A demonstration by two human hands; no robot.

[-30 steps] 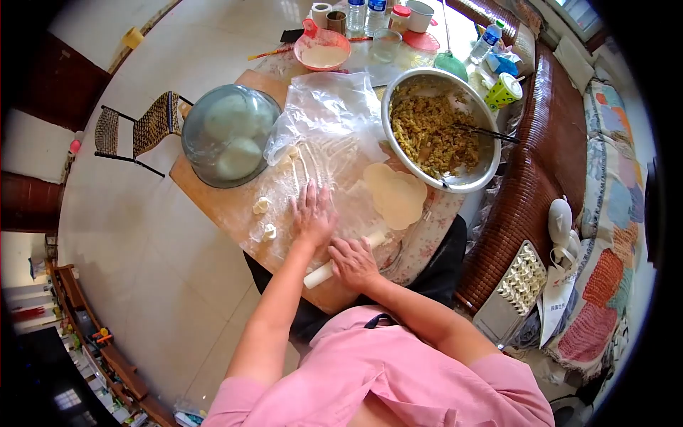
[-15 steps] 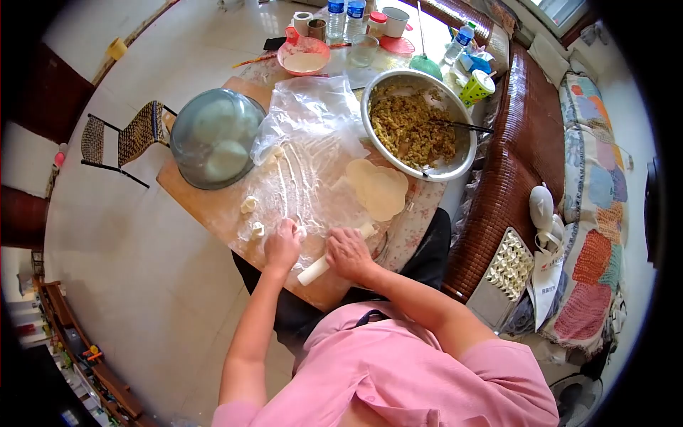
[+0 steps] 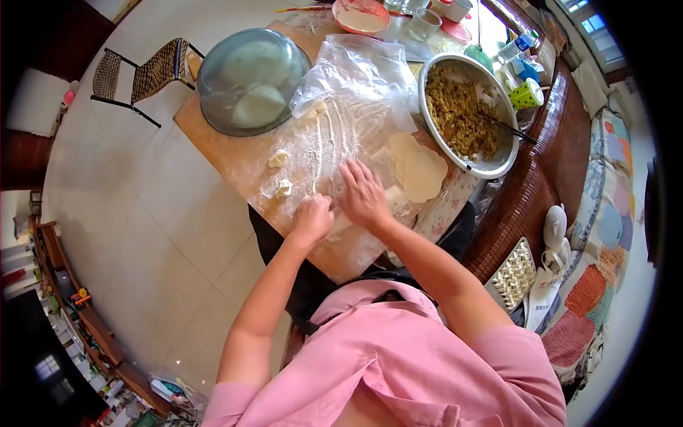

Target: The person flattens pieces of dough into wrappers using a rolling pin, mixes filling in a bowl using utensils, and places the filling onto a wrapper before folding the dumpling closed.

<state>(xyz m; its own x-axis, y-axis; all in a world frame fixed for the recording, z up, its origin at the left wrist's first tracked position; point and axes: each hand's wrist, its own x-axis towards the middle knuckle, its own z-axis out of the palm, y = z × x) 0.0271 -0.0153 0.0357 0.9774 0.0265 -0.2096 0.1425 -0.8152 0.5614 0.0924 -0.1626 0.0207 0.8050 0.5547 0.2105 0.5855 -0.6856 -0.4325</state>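
"Dough wrappers point(image 3: 418, 167) are seen where?"

"Flat and overlapping, they are laid near the right edge of the counter point(image 3: 462, 191), just beside the steel bowl point(image 3: 514, 153)."

"How much appears to be done?"

"Several rounds have been flattened, and rows of folded pieces point(image 3: 516, 270) are set out on a tray point(image 3: 496, 290), off the counter's right edge."

"And what is left?"

"Plenty, it would seem. Much filling point(image 3: 459, 117) is held in the bowl, and pale mounds point(image 3: 257, 107) are covered by a clear dome point(image 3: 213, 78) toward the far left corner. Two small lumps point(image 3: 279, 158) point(image 3: 284, 188) are left unflattened near the left edge."

"How are the fingers placed?"

"By the near edge, those of the right hand point(image 3: 313, 215) are curled tight; whether anything is gripped cannot be told. Those of the left hand point(image 3: 364, 196) are spread over the floured surface, with nothing seen grasped."
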